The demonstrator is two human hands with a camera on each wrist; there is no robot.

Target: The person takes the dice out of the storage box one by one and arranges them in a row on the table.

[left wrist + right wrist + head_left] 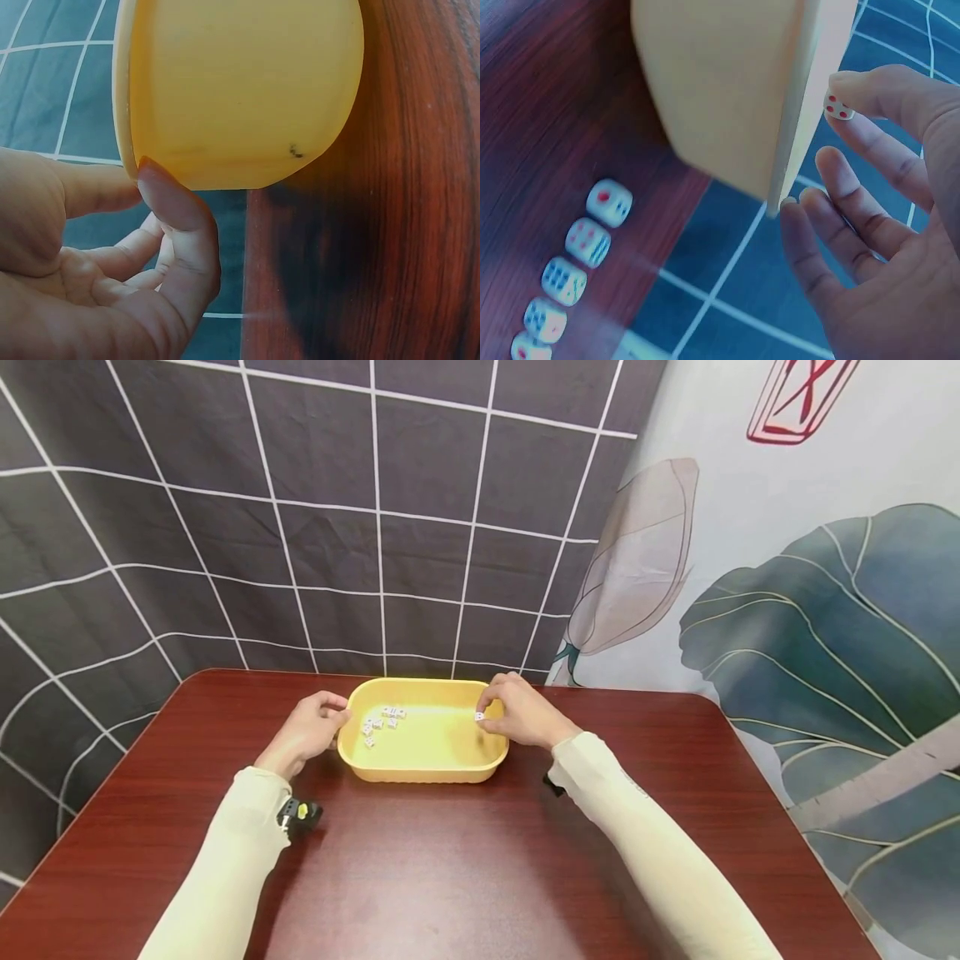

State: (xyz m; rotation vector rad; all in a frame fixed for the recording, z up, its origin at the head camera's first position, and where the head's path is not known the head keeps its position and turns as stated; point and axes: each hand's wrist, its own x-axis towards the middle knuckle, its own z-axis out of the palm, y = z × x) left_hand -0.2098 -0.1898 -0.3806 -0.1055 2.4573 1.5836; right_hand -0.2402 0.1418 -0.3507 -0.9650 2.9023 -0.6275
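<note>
A yellow plastic tray point(423, 774) with rounded corners stands on the table. My left hand point(311, 731) pinches its left end at the rim between thumb point(180, 202) and index finger. Over the tray's right end, my right hand point(521, 708) holds a small white die point(839, 108) between thumb and index finger, its four red pips showing in the right wrist view. The other right fingers are spread, their tips near the rim. Several white dice point(377, 723) lie grouped inside the tray's left part.
The right wrist view shows a row of several dice point(587, 242) on the dark red wooden table point(420, 868) beside the tray; my right hand and arm hide them in the head view. A dark gridded cloth point(322, 552) hangs behind the table, a leaf-patterned one point(810, 610) at right.
</note>
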